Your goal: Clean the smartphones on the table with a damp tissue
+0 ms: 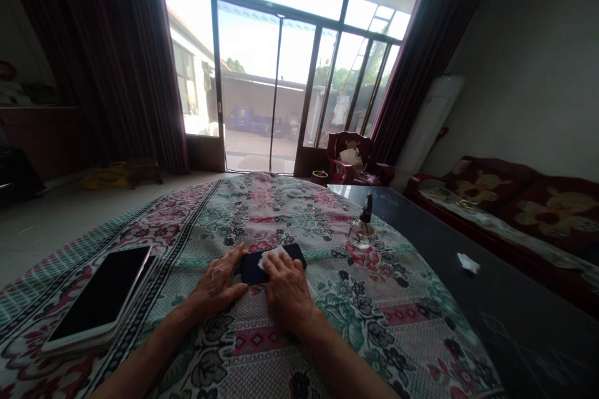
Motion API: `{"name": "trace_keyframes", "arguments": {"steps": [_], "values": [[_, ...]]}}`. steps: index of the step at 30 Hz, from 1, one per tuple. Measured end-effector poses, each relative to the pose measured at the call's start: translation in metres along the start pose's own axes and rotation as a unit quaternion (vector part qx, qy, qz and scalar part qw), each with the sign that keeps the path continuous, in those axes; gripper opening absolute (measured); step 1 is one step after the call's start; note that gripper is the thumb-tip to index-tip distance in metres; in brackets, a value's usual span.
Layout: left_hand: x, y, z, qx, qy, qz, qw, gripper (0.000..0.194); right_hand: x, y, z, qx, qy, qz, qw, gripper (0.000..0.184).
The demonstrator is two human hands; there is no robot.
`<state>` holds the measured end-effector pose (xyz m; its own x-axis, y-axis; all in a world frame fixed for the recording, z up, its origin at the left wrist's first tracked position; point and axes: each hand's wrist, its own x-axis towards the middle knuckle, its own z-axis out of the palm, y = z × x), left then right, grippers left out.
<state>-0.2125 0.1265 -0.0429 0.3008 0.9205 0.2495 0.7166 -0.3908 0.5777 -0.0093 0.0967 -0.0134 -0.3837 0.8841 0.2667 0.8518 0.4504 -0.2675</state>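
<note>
A dark smartphone (253, 269) lies flat on the patterned tablecloth, its screen facing up. My left hand (221, 282) steadies its left end, with the index finger at the far corner and the thumb at the near one. Pressed onto the screen is a crumpled white tissue (267, 255), held under the fingers of my right hand (286, 283). The right hand covers much of the phone's middle and near edge. To the right stands a clear spray bottle (361, 232) with a black nozzle. A white-edged tablet (100, 296) rests at the left on top of another flat item.
The cloth-covered table (262, 199) has a curved edge. A dark tabletop (449, 274) adjoins it on the right, with a small crumpled white paper (468, 264) on it. Beyond are a wooden chair (350, 153), a red sofa (505, 199) and glass doors (253, 93).
</note>
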Motion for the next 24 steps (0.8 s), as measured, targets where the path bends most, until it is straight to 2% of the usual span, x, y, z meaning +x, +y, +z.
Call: {"name": "trace_keyframes", "arguments": {"steps": [5, 8, 14, 17, 21, 24], "values": [[0.0, 0.005, -0.003, 0.012, -0.015, 0.004, 1.0, 0.073, -0.005, -0.02, 0.002, 0.032, -0.016, -0.069, 0.997, 0.038], [0.0, 0.003, -0.001, 0.016, -0.021, 0.005, 1.0, 0.073, -0.001, -0.01, -0.003, 0.038, -0.001, -0.051, 0.998, 0.037], [0.0, -0.004, 0.004, 0.016, -0.005, 0.021, 1.0, 0.08, 0.006, 0.03, -0.015, 0.009, 0.049, 0.046, 0.998, 0.036], [0.001, -0.004, 0.003, 0.01, -0.01, 0.025, 1.0, 0.082, 0.007, 0.038, -0.016, 0.002, 0.069, 0.079, 0.995, 0.037], [0.001, 0.0, 0.001, 0.005, -0.017, 0.02, 1.0, 0.083, 0.009, 0.03, -0.009, 0.012, 0.076, 0.048, 0.996, 0.037], [0.0, 0.004, -0.001, -0.004, -0.023, 0.016, 1.0, 0.083, 0.012, 0.021, -0.001, 0.025, 0.056, 0.013, 0.998, 0.036]]}}
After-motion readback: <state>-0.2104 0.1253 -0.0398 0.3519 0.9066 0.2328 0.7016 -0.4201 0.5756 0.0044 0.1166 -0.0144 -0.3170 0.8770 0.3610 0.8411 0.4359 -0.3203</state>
